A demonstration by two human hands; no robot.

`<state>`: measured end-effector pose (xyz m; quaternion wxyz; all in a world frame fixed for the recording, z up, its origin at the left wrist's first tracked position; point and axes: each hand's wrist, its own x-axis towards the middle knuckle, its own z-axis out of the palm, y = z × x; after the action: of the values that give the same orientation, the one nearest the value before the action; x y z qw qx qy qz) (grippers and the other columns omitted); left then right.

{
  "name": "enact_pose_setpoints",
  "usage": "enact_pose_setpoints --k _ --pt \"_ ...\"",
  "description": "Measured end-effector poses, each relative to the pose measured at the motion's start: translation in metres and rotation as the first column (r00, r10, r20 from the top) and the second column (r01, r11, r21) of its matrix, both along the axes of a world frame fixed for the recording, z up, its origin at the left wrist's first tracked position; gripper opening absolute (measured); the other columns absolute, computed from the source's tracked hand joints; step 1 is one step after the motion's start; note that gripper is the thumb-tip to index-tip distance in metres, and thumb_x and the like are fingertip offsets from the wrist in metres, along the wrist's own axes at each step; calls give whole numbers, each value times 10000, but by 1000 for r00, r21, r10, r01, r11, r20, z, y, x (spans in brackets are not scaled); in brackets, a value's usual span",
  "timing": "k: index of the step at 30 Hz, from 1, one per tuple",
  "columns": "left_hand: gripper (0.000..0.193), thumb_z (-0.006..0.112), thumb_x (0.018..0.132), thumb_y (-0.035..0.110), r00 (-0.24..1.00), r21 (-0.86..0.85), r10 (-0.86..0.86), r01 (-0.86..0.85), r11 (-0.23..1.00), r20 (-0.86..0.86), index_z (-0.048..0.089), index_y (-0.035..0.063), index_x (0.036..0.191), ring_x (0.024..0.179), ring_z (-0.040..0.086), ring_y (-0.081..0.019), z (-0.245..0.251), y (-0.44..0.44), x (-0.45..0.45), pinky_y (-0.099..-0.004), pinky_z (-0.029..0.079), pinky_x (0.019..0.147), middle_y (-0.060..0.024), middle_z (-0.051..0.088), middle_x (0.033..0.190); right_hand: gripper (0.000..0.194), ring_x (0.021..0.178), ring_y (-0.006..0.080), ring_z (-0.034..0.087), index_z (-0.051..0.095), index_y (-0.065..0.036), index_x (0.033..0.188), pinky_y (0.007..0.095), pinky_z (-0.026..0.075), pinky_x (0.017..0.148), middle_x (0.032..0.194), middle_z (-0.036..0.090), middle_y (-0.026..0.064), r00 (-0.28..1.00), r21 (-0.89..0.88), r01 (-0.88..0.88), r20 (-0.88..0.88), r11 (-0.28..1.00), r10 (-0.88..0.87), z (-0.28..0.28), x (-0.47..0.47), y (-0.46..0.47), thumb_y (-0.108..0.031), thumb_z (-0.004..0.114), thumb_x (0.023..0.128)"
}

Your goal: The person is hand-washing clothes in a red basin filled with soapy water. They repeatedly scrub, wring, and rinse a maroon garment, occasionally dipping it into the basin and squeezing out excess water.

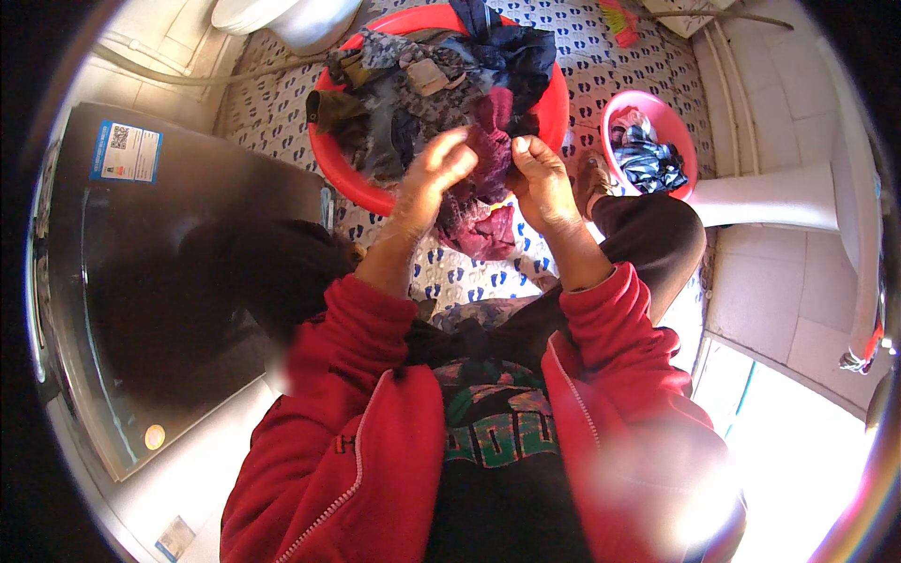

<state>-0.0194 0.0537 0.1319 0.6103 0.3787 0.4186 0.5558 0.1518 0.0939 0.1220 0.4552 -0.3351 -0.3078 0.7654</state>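
Between my hands is a wet maroon knitted cloth (493,158), stretched over the near rim of a red plastic basin (559,105). My left hand (443,165), slightly blurred, grips its left side with curled fingers. At the opposite edge, my right hand (542,176) pinches the fabric between thumb and fingers. A lower maroon part (486,236) hangs outside the basin above the floor. Inside lie a grey camouflage garment (429,102), a dark garment (521,60) and an olive piece (338,112). A pale block resembling a soap bar (426,76) rests on the camouflage cloth.
A pink bucket (688,151) with plaid clothing (647,162) stands to the right, beside a white pedestal (767,200). On the left is a dark-topped appliance (190,211) bearing labels. A hose (204,79) runs towards the basin. Red broom bristles (619,21) touch the footprint-patterned floor (591,70).
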Motion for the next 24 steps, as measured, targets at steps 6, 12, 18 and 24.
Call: enact_pose_setpoints --k 6,12,18,24 --pt "404 712 886 88 898 141 53 10 990 -437 590 5 1262 1026 599 -123 -31 -4 10 -310 488 940 -35 668 1104 147 809 104 611 641 -48 1016 264 495 737 911 656 4 997 25 -65 36 998 64 0 1 -7 -191 626 987" --pt "293 668 954 183 955 22 46 -42 999 -292 655 0 1182 922 584 -77 -24 -6 13 -264 481 864 -1 679 1026 393 990 171 608 595 11 1195 299 461 917 1056 658 60 906 121 75 407 990 -119 1 6 5 -209 739 903" --pt "246 671 965 214 942 -28 126 -142 990 -311 703 -2 1079 856 559 -55 -26 -4 15 -245 475 793 26 664 906 354 978 173 617 599 -17 1224 315 476 930 1092 661 64 994 115 92 50 989 -99 -19 12 21 -26 675 878" --pt "272 630 987 305 813 -415 414 -238 878 410 671 37 965 789 652 -156 -8 12 18 -306 533 767 -37 693 901 262 1027 225 633 662 -46 1105 324 494 937 1079 673 77 896 508 54 355 860 -266 11 -15 1 35 633 857"
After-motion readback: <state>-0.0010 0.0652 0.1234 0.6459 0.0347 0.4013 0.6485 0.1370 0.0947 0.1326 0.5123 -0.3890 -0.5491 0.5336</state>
